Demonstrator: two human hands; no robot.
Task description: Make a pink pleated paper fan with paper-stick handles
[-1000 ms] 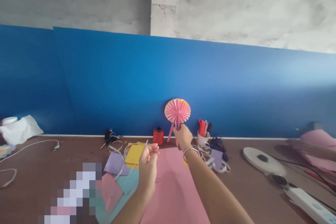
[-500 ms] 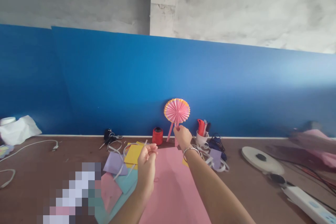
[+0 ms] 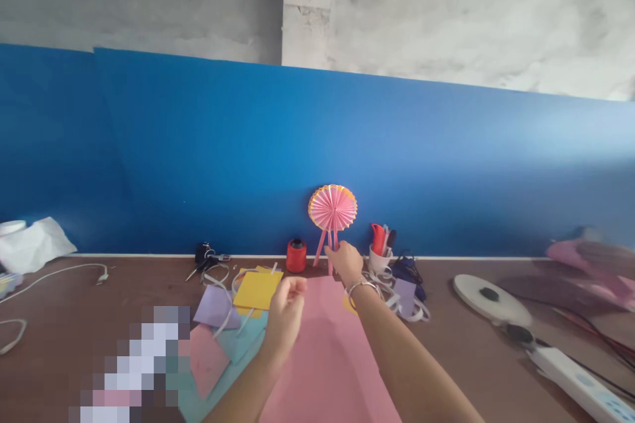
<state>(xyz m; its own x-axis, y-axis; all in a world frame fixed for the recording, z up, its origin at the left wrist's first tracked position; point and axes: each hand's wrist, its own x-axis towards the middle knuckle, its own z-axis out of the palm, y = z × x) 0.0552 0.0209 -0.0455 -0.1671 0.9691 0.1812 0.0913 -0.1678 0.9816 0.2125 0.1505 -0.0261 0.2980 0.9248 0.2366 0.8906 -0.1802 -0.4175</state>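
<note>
A round pleated paper fan [image 3: 333,208], pink with a yellow edge, stands upright on pink paper strips against the blue panel. My right hand [image 3: 346,263], with a bracelet at its wrist, is closed at these strips just below the round part, thumb and fingers pinched around one of them. Over the left edge of a large pink paper sheet [image 3: 332,344] hovers my left hand [image 3: 286,314], its fingers loosely bent, with nothing seen in it. Beside that hand lie yellow paper [image 3: 258,289], purple paper [image 3: 217,307] and light-blue paper [image 3: 245,337].
A red container [image 3: 296,256] stands by the blue panel [image 3: 223,152], and a white cup [image 3: 380,260] holds pens and a red-handled tool. Keys [image 3: 206,258] lie at the back left. On the right are a white round disc [image 3: 491,299] and a power strip [image 3: 580,377].
My left hand has moved slightly right, and its fingers look more bent. My right hand stays at the fan's strips. The whole view has shifted a little.
</note>
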